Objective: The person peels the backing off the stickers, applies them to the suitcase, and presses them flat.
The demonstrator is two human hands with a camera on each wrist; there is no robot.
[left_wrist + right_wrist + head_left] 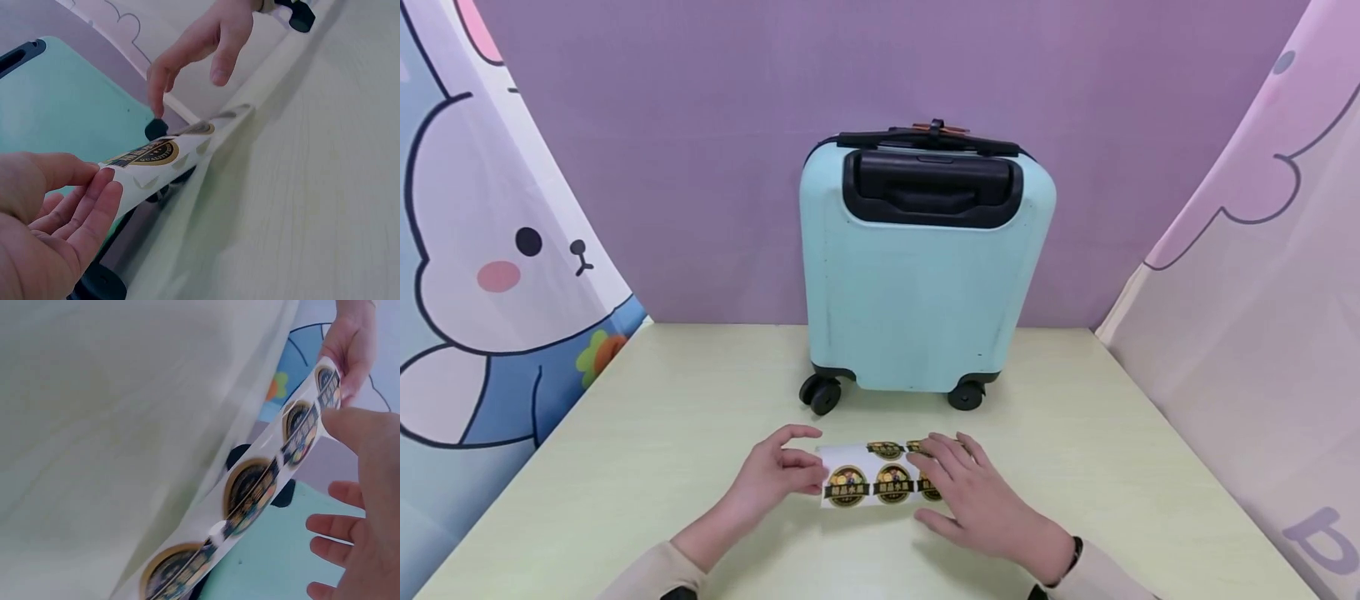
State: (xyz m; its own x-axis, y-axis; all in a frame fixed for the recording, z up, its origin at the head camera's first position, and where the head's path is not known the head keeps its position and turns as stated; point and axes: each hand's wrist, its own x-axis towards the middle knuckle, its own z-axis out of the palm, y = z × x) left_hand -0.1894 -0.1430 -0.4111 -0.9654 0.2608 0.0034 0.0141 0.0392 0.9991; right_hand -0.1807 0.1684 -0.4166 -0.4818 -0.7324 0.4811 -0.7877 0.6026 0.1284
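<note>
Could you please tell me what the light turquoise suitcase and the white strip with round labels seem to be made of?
The light turquoise, boxy suitcase: probably moulded plastic with a satin finish; its shell looks smooth and rigid, with rounded corners.

The white strip with round, gold-edged labels: perhaps coated paper or plastic film, fairly glossy; it looks thin and shows pale glints.

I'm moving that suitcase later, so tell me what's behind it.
Behind the mint suitcase, a purple backdrop shows above and on both sides; anything hidden by its body can't be seen.
</note>
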